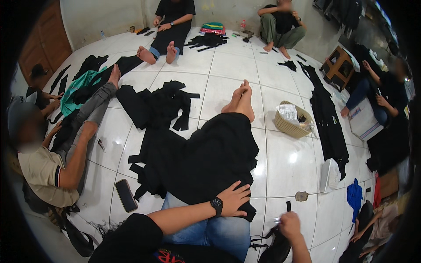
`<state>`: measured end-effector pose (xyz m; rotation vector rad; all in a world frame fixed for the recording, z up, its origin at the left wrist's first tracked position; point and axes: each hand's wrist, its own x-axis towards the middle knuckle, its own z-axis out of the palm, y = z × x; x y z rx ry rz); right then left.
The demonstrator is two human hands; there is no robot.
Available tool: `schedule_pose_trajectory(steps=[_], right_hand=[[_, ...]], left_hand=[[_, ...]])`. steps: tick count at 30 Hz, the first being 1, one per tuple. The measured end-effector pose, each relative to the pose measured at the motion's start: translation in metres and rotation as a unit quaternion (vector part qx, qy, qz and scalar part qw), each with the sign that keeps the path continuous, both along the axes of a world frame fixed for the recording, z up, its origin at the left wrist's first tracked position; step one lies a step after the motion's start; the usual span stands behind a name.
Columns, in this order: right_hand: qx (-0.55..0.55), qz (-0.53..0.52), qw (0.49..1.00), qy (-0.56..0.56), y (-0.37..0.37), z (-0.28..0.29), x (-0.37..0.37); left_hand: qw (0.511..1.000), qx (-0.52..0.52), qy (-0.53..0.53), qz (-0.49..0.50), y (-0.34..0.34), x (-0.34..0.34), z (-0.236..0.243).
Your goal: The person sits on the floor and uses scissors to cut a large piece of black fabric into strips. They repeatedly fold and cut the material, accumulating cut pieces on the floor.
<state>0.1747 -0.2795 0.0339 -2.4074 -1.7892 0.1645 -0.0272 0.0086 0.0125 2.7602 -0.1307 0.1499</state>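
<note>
Past black shirt (125,239), pressing black cloth (210,151) flat over jeans (226,230) with left grip (230,200) spread, likely to steady it, and pinching blurred silvery tool (277,220) in right grip (290,224), out beside the lap.

Cloth (206,153): black, lay loosely draped over the legs (228,230), strips (135,159) jutting at its left edge.
Tool (277,220): small, silvery, blurred, was held right of it.

Left forearm (184,218): slanted inward from the lower left
Left hand (233,200): lay flat, fingers spread
Right hand (290,225): curled, slightly blurred
Bare feet (247,104): pointed forward, close together
</note>
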Motion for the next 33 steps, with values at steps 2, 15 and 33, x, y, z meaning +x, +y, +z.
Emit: schedule_pose_trajectory(steps=[2,15,33], right_hand=[[-0.041,-0.093,0.994,-0.039,-0.036,-0.004,0.03],[0.257,0.022,0.964,0.069,0.124,0.005,-0.055],[0.409,-0.239,0.571,0.67,0.085,0.014,-0.056]], left_hand=[[1.0,0.011,0.01,0.003,0.001,-0.003,0.003],[0.996,0.06,0.023,0.057,0.015,-0.046,-0.001],[0.995,0.038,-0.017,0.092,0.01,-0.048,-0.007]])
